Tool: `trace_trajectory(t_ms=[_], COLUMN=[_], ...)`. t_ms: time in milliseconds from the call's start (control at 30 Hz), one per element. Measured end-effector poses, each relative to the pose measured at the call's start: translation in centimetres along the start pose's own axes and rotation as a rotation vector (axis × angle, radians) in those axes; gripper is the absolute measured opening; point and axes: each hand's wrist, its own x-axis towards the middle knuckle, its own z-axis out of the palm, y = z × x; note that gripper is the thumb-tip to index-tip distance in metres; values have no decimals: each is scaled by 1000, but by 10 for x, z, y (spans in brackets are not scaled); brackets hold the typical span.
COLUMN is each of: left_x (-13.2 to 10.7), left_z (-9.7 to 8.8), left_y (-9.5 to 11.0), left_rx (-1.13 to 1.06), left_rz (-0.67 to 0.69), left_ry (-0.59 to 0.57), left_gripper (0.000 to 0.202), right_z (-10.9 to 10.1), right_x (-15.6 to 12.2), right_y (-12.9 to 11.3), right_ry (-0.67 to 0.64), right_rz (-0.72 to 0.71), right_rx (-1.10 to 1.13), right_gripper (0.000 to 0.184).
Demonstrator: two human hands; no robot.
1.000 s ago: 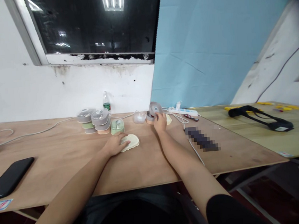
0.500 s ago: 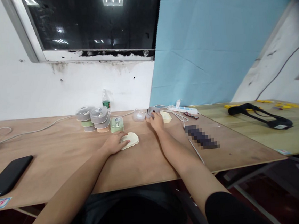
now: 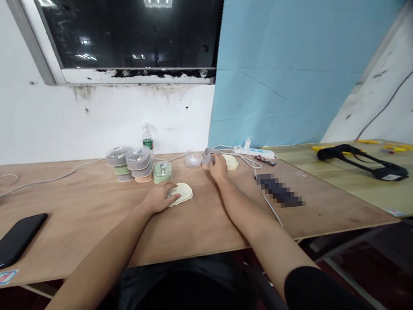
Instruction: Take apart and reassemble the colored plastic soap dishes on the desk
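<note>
My left hand (image 3: 161, 197) rests on the table with thumb and fingers apart, touching the left side of a cream oval piece (image 3: 184, 193) with a wavy rim. Farther forward, my right hand (image 3: 219, 168) is closed on a grey rounded container part (image 3: 210, 152), which looks tilted; my fingers hide some of it. A clear plastic cover (image 3: 193, 159) lies just left of it. Partly behind my right hand is another cream piece (image 3: 230, 161). Near my left fingertips stands a green lidded container (image 3: 162, 172).
Grey, green and orange lidded containers (image 3: 139, 162) are stacked at the back left, before a plastic bottle (image 3: 147, 140). A black phone (image 3: 15, 241) lies at left. At right are a power strip (image 3: 255, 152), cables, a pixelated dark object (image 3: 280, 190) and a black frame-like object (image 3: 362, 163).
The grey part in my right hand has tilted and shifted slightly left. My left hand stays on the cream piece. The whole view has moved a little.
</note>
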Motion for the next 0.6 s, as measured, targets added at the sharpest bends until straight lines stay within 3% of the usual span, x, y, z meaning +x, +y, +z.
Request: trace_trajectory(t_ms=[267, 600], left_x=[0, 0], left_z=[0, 0], left_y=[1, 1], left_rx=[6, 13], left_rz=[-7, 19], left_ry=[9, 12], left_gripper=[52, 52], right_z=[4, 9], right_x=[-1, -1], right_y=[1, 5], right_ry=[2, -62], right_rz=[0, 256], right_rx=[-1, -149], right_gripper=[41, 58])
